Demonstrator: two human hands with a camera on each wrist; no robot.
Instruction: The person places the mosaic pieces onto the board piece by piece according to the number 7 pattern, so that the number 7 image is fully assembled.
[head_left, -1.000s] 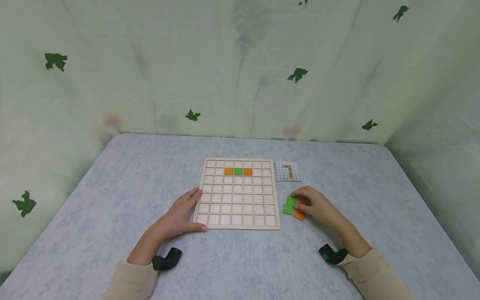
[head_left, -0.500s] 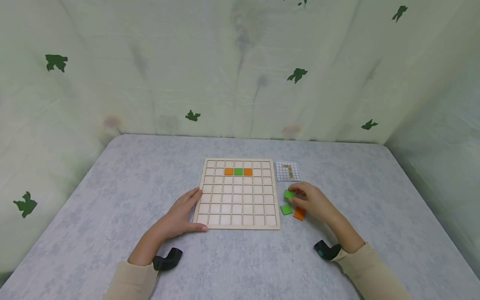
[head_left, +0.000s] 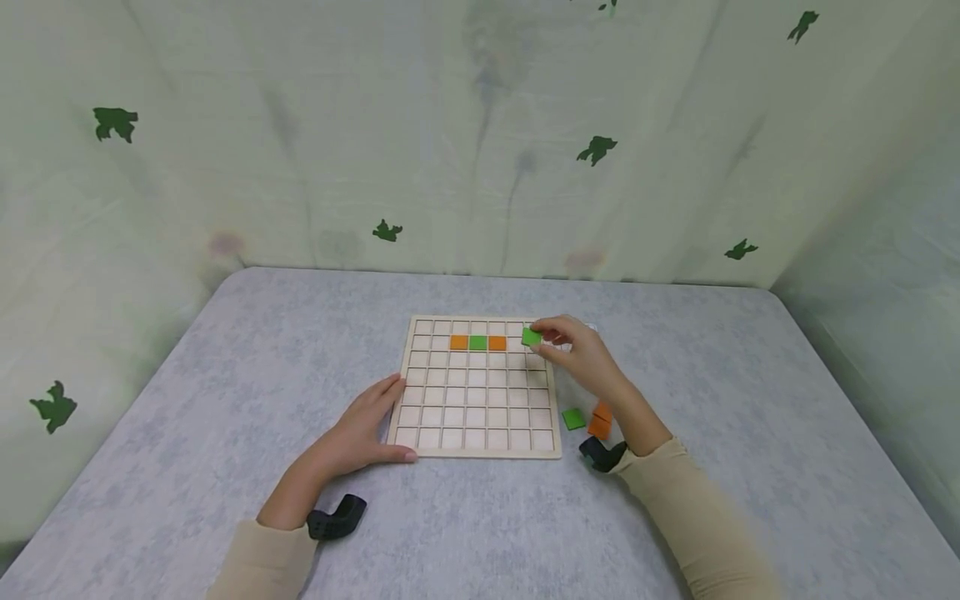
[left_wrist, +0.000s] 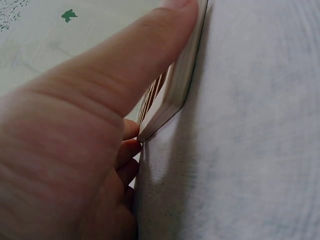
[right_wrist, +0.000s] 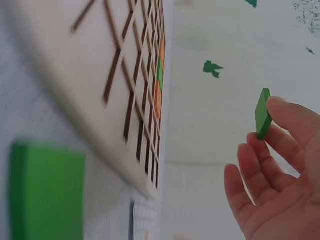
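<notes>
A wooden grid board lies flat on the table. My left hand rests at its near left corner, fingers along the left side, thumb at the front edge. Above the board's upper right part, my right hand pinches a green square tile between thumb and fingers. The right wrist view shows this tile on edge, held in the air. An orange tile, a green tile and another orange tile sit side by side in the second row from the back.
Right of the board lie a loose green tile and two orange tiles. A pattern card lies beyond the board's right side, mostly hidden by my right hand in the head view. A patterned cloth hangs behind the table.
My right hand has picked up a green tile from the loose group and carried it away and leftward over the board. The other green tile shifted slightly left. My left hand stays put.
</notes>
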